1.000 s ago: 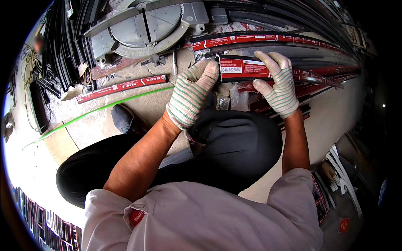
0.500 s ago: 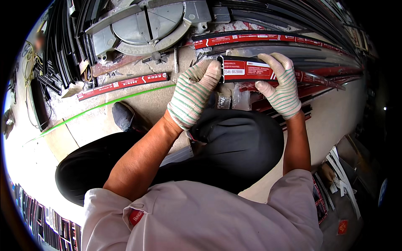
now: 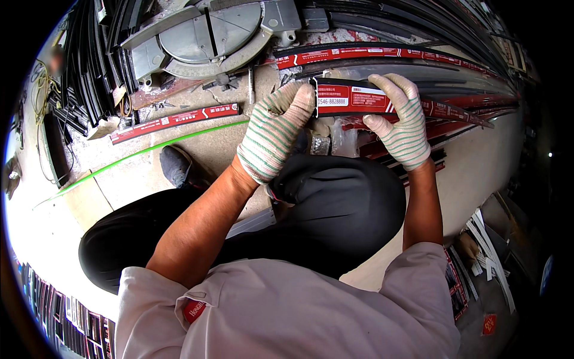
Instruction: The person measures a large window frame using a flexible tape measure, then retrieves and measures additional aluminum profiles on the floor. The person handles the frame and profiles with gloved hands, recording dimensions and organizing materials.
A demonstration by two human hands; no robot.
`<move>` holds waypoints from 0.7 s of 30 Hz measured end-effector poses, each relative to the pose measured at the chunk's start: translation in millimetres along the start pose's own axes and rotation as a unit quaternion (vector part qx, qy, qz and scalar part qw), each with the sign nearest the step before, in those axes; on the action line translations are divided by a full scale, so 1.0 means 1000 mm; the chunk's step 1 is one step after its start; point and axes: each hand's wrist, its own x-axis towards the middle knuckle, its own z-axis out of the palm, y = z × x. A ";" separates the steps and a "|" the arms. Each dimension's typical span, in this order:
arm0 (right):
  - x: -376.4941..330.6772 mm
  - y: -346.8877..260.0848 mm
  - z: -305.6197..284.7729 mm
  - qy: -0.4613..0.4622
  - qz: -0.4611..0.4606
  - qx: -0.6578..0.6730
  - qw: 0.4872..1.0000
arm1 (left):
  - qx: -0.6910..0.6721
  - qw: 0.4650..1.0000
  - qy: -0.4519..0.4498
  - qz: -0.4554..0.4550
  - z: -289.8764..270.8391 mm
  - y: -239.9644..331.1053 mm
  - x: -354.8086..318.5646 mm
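Observation:
A long dark profile with red printed film [image 3: 362,100] is held up in front of me, its cut end toward my left hand. My right hand [image 3: 403,122], in a white glove with green stripes, grips it from above and below, fingers on the upper edge and thumb at the lower one. My left hand [image 3: 276,133], gloved alike, is closed right at the cut end, thumb against fingers. A small dark bit shows by its fingertips; what the fingers pinch is mostly hidden.
Beyond my hands stands a grey metal saw base with a round slotted table [image 3: 212,36]. A short red-filmed strip [image 3: 176,123] and a green strip [image 3: 149,148] lie on the floor. Dark profiles [image 3: 95,66] are heaped at far left, with more at far right. White strips [image 3: 490,257] lie at right.
My left hand has shifted very slightly left, and the cut end of the profile has turned a little. My right hand keeps its grip.

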 end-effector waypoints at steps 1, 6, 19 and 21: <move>0.000 0.000 0.000 -0.001 -0.001 0.001 1.000 | 0.004 1.000 0.001 0.000 0.000 0.000 0.000; 0.001 -0.001 0.003 -0.004 0.000 0.002 1.000 | 0.009 1.000 0.010 -0.007 -0.003 0.001 -0.003; 0.006 0.010 0.024 0.050 -0.050 0.002 0.997 | 0.137 0.980 0.145 -0.013 0.004 0.004 0.012; -0.012 0.024 0.026 0.156 0.045 -0.006 0.987 | 0.123 0.984 0.130 -0.020 0.010 0.001 0.012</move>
